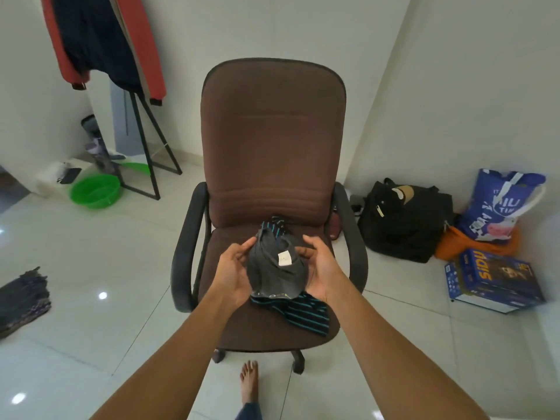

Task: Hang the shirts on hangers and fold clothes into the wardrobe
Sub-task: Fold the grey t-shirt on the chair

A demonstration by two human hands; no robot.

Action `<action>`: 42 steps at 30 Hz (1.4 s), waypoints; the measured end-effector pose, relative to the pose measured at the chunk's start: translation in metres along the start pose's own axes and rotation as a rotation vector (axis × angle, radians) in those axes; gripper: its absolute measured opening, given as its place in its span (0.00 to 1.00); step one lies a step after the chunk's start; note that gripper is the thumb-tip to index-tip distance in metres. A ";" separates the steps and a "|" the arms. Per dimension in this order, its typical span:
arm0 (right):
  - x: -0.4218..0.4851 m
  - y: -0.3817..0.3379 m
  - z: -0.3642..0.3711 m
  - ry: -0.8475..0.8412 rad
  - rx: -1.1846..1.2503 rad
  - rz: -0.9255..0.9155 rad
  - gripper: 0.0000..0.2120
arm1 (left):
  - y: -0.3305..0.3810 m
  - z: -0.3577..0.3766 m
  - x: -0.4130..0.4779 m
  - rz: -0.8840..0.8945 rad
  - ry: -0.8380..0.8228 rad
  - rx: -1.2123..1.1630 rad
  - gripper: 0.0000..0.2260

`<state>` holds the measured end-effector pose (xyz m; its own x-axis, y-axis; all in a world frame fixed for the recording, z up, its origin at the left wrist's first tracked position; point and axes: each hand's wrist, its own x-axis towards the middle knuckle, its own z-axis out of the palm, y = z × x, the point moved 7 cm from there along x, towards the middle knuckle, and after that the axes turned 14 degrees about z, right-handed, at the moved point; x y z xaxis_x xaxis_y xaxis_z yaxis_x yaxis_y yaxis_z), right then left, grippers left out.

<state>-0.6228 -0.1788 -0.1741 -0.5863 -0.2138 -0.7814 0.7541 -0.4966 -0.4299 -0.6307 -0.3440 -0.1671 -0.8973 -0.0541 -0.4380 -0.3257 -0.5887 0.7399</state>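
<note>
Dark grey cloth, a small garment point(277, 269) with a pale label showing, is bunched between the two hands above the front half of the chair seat point(242, 325). The left hand point(233, 274) cups it from one side and the right hand point(321, 268) from the other, fingers curled around the fabric, so both are gripping it. It is crumpled, not yet a neat fold. Under it, a black piece with teal stripes point(303, 312) lies loose toward the seat's front right corner, and more striped cloth point(275, 227) shows at the seat's back edge; whether these are one garment I cannot tell.

On the floor at the left edge of view sits a stack of folded dark clothes point(24, 298), which suggests part of the folding is done. No wardrobe is in view. A red and dark jacket point(100, 43) hangs on a black stand point(151, 144) at upper left. By my judgement, several pieces remain to fold and everything remains to put away.
</note>
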 end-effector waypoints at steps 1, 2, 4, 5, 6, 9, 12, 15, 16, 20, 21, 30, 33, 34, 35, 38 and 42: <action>-0.002 0.020 -0.010 0.020 0.007 0.028 0.16 | -0.015 -0.013 -0.012 -0.029 0.023 0.010 0.18; -0.003 0.039 -0.020 0.031 0.015 0.062 0.16 | -0.029 -0.025 -0.023 -0.056 0.043 0.021 0.18; -0.005 0.075 -0.039 0.068 0.036 0.125 0.17 | -0.055 -0.048 -0.041 -0.114 0.091 0.049 0.17; -0.004 0.092 -0.049 0.090 0.044 0.150 0.18 | -0.067 -0.058 -0.048 -0.139 0.109 0.059 0.17; -0.004 0.109 -0.058 0.108 0.058 0.176 0.19 | -0.079 -0.068 -0.055 -0.165 0.132 0.068 0.17; 0.001 0.150 -0.080 0.119 0.108 0.227 0.25 | -0.109 -0.093 -0.074 -0.261 0.199 0.143 0.16; 0.009 0.161 -0.093 0.134 0.174 0.212 0.22 | -0.127 -0.117 -0.068 -0.305 0.265 0.214 0.18; 0.021 0.144 -0.099 0.156 0.211 0.160 0.19 | -0.134 -0.126 -0.039 -0.310 0.254 0.270 0.15; 0.026 0.138 -0.100 0.165 0.207 0.165 0.17 | -0.130 -0.125 -0.030 -0.274 0.225 0.312 0.11; 0.058 0.111 -0.103 0.255 0.207 0.148 0.14 | -0.123 -0.113 0.015 -0.193 0.046 0.449 0.19; 0.068 0.104 -0.104 0.267 0.214 0.120 0.14 | -0.125 -0.116 0.030 -0.190 0.032 0.485 0.20; 0.184 0.028 -0.124 0.523 -0.494 -0.041 0.23 | -0.140 -0.130 0.162 -0.171 0.034 0.648 0.24; 0.223 0.003 -0.129 0.563 -0.788 -0.134 0.25 | -0.149 -0.128 0.207 -0.122 -0.033 0.717 0.28; 0.235 -0.002 -0.130 0.575 -0.868 -0.160 0.26 | -0.153 -0.128 0.221 -0.105 -0.057 0.754 0.30; 0.245 -0.005 -0.132 0.588 -0.918 -0.184 0.26 | -0.155 -0.128 0.233 -0.087 -0.091 0.807 0.31; 0.268 -0.006 -0.140 0.644 -0.970 -0.204 0.25 | -0.168 -0.129 0.267 0.002 -0.208 0.983 0.32; 0.287 0.001 -0.146 0.655 -0.981 -0.173 0.25 | -0.176 -0.133 0.287 0.101 -0.227 1.093 0.32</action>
<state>-0.7471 -0.1173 -0.4646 -0.6546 0.4045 -0.6386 0.7515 0.4392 -0.4922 -0.7919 -0.3629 -0.4907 -0.9318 0.1524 -0.3296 -0.2344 0.4409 0.8664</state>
